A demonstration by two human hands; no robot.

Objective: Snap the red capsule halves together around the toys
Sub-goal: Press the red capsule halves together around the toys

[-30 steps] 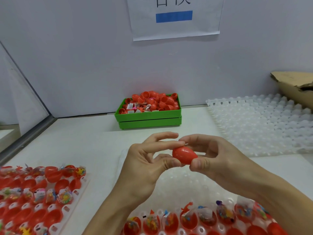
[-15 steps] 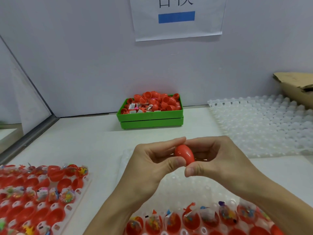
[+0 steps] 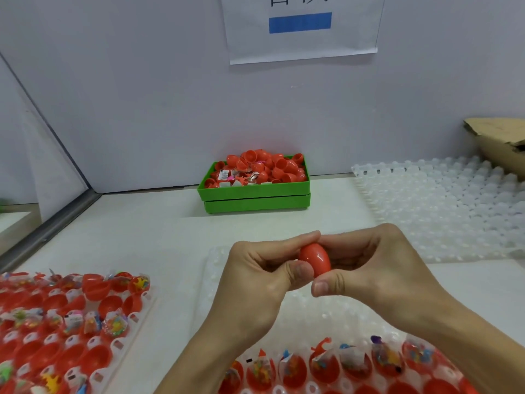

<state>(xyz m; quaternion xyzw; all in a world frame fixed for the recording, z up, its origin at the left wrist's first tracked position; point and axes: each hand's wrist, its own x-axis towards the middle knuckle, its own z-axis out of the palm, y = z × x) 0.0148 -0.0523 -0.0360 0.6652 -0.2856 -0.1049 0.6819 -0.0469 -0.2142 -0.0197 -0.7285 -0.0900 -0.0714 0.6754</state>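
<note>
The red capsule (image 3: 315,260) sits in mid-air between both hands, above the white table (image 3: 159,231), its long axis tilted with the narrower end up and to the left. It looks closed, though a seam cannot be made out.

The left hand (image 3: 255,282) pinches it from the left: the left thumb tip presses against the capsule's lower left side, and the left forefinger curls over the upper end. The right hand (image 3: 377,268) grips it from the right: the right thumb lies under and in front of the lower end, while the right fingers wrap round behind the top and far side, where they are partly hidden. The two forefingers touch each other just above the capsule.

Below the fingers, nearest the viewer, a clear blister tray (image 3: 221,257) holds a row of open red halves with bagged toys (image 3: 324,362) in them. Left of the left wrist lies a second tray (image 3: 119,344) of red halves and toys. Beyond the fingertips, by the wall, stands a green bin (image 3: 255,194) heaped with red halves. Right of the right hand lie empty clear trays (image 3: 443,206), and past them a cardboard box (image 3: 500,146).
</note>
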